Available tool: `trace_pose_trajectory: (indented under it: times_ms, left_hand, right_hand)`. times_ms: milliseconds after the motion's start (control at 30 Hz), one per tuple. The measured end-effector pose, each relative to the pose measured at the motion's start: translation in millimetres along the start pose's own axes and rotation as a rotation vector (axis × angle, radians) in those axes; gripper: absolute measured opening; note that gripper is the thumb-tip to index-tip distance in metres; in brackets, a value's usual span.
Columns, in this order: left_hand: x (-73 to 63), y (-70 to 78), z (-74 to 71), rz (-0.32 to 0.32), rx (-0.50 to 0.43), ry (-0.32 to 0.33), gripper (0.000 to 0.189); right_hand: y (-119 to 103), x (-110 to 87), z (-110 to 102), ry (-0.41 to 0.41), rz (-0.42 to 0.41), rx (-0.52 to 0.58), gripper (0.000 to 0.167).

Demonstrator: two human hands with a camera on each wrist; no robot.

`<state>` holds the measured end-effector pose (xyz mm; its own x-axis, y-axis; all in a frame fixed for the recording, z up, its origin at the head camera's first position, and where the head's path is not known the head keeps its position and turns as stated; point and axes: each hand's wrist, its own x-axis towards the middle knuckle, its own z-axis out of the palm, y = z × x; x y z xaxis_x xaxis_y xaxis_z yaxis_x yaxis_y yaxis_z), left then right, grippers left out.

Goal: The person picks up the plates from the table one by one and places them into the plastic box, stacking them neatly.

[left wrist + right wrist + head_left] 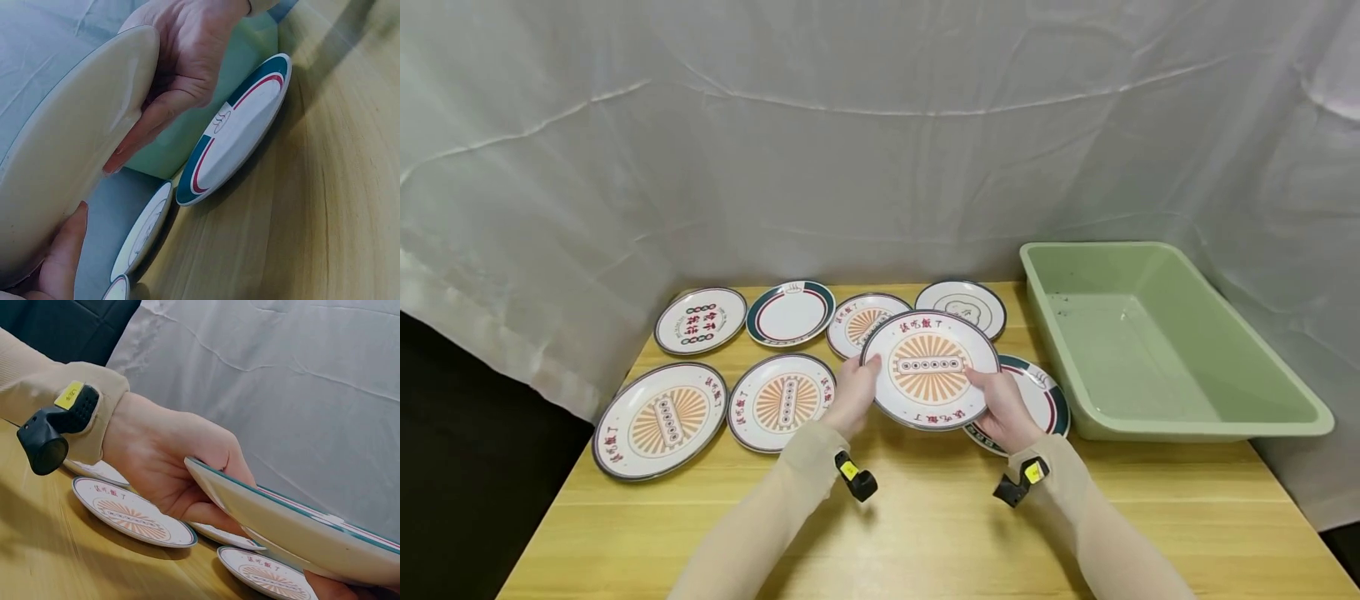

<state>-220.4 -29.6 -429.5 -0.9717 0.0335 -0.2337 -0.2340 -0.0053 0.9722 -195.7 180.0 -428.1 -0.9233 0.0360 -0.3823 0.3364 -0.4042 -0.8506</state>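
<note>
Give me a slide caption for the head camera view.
Left hand and right hand hold a printed plate above a wooden table, where seven more plates lie left of a green tub.

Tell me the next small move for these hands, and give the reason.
Probably lower the held plate onto the table, between the front sunburst plate beside the left hand and the green-banded plate by the right hand. Both hands grip it from opposite sides, it is raised off the table, and bare surface shows in that gap.
</note>
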Motion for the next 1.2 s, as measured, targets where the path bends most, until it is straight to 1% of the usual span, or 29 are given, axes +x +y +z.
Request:
trace_pose_trajectory:
  times_ms: [133,300,400,567,633,700,867,1000,1200]
  left_hand:
    - [-0.4,-2.2,0.1,0.014,-0.005,-0.020,0.036]
    - [-0.8,-3.2,0.9,0.040,-0.031,-0.019,0.036]
    - [-0.9,-2.7,1.9,0.040,-0.043,-0.008,0.036]
    - [-0.8,-1.7,3.6,0.025,-0.046,-0.038,0.036]
    - [-0.4,-1.3,4.0,0.018,-0.040,-0.057,0.036]
    - [0.0,-1.0,4.1,0.026,-0.027,-0.067,0.036]
    - [-1.6,-0.9,3.4,0.084,0.020,-0.081,0.038]
    - [-3.7,-0.3,3.0,0.120,0.040,-0.088,0.040]
    - [-3.7,0.5,3.6,0.133,0.074,-0.095,0.040]
  right_hand:
    - [0,-1.3,0,0.019,-0.008,-0.009,0.050]
    - [-1,-3.0,1,0.041,-0.018,0.005,0.049]
    - [-3,-4.5,1,0.051,-0.022,0.010,0.049]
    - [-5,-7.6,-2,0.073,-0.017,0.008,0.050]
    - [-6,-8.7,-3,0.074,-0.018,0.005,0.050]
    - [-7,-9.9,-4,0.062,-0.021,0.002,0.051]
    - [-10,-12.6,-3,0.039,-0.022,0.012,0.051]
    - [-11,-14.2,-3,0.050,-0.013,0.017,0.051]
    - [-11,-18.3,-6,0.061,-0.013,0.011,0.053]
